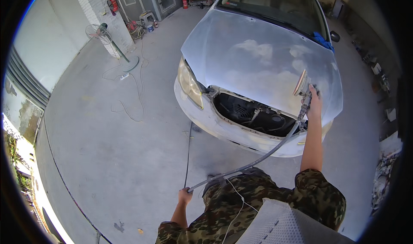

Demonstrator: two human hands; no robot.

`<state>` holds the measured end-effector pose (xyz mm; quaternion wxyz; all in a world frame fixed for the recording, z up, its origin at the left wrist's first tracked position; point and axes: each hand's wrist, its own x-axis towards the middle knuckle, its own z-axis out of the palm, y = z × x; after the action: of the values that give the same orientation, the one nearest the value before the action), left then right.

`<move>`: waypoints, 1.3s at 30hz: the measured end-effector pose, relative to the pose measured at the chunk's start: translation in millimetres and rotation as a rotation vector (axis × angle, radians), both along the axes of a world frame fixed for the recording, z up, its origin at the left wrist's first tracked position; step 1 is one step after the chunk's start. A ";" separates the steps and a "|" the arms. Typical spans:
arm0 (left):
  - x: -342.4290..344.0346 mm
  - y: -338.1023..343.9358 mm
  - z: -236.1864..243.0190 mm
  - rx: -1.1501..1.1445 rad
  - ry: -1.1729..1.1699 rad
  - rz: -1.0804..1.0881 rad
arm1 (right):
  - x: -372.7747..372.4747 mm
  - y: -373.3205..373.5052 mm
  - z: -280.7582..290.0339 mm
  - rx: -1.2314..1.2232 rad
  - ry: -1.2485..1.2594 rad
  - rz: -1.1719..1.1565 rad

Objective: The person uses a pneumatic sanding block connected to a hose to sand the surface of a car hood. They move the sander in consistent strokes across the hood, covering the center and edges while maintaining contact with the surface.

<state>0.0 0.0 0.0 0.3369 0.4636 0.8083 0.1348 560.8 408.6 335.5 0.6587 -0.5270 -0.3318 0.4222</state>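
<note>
Head view: your right hand [315, 99] has its fingers wrapped around a sander [305, 84], tilted, pad [298, 85] facing left, at the front of the car hood [245, 59]; contact, cannot tell. Grey hose [254, 162] sags across to your left hand [185, 195], fingers clenched on it. Fan [119, 51] on the floor [116, 153], far left.

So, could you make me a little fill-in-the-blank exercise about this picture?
1. The person's ____ fingers grip the grey hand tool with a flat rectangular pad.
2. In the picture, the green standing fan is to the ____ of the silver-grey car.
3. A crumpled ____ cloth lies near the dark windshield.
4. The cylindrical fire extinguisher on the white pillar is ____.

Missing words: right; left; blue; red.
</note>
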 end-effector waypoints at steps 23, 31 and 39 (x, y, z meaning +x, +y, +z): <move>60.4 302.3 169.1 0.095 -0.195 -0.374 | -10.3 401.5 -0.2 -0.490 -1.379 -0.148; 121.6 410.8 276.9 -0.119 -0.406 -0.275 | 43.8 594.3 10.6 -0.680 -1.359 -0.145; 158.3 480.1 293.3 -0.212 -0.757 -0.152 | 80.9 720.0 1.1 -0.678 -1.335 -0.214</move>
<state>158.3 480.1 293.3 0.6660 0.4024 0.5997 0.1868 641.7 1128.6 336.6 0.1569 -0.8739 -0.4594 0.0260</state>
